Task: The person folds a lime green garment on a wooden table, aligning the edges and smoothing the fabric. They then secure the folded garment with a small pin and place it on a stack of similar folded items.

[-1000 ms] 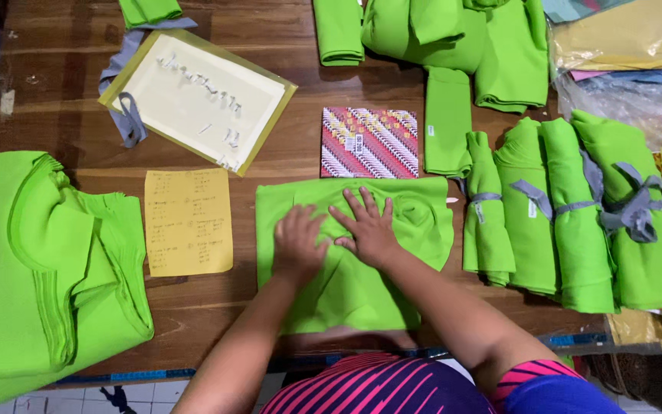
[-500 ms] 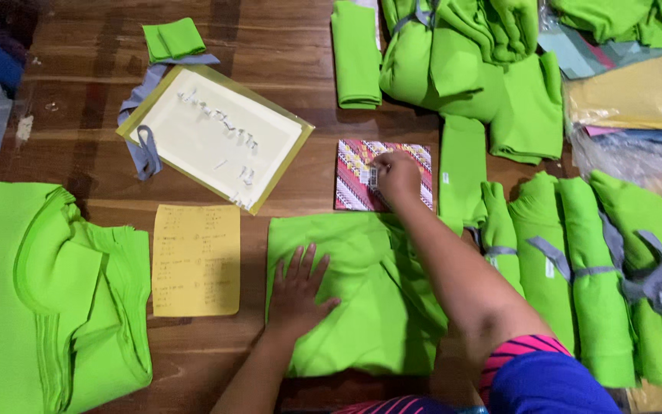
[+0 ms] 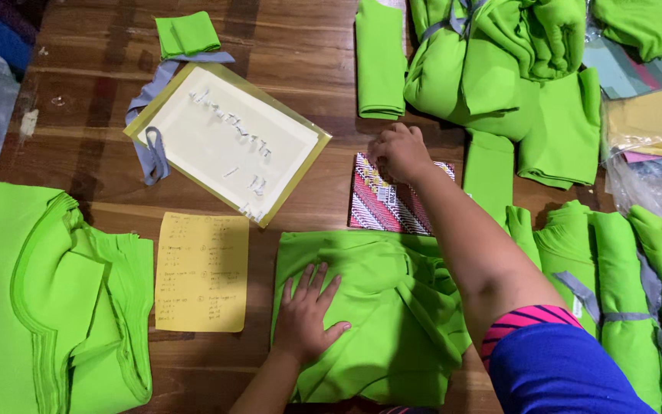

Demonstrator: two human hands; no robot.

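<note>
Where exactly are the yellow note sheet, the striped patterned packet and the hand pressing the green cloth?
yellow note sheet (image 3: 201,273), head view, middle of the paper.
striped patterned packet (image 3: 381,208), head view, its lower left part.
left hand (image 3: 306,314), head view, back of the hand, flat on the folded green cloth (image 3: 392,322).

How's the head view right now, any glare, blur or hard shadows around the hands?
Head view: even overhead light, mild sheen on the wooden table, no harsh glare. The left hand on the green fabric is sharp, with a soft shadow. The right hand at the patterned box is slightly soft. The clear plastic bag shows small highlights.
</note>
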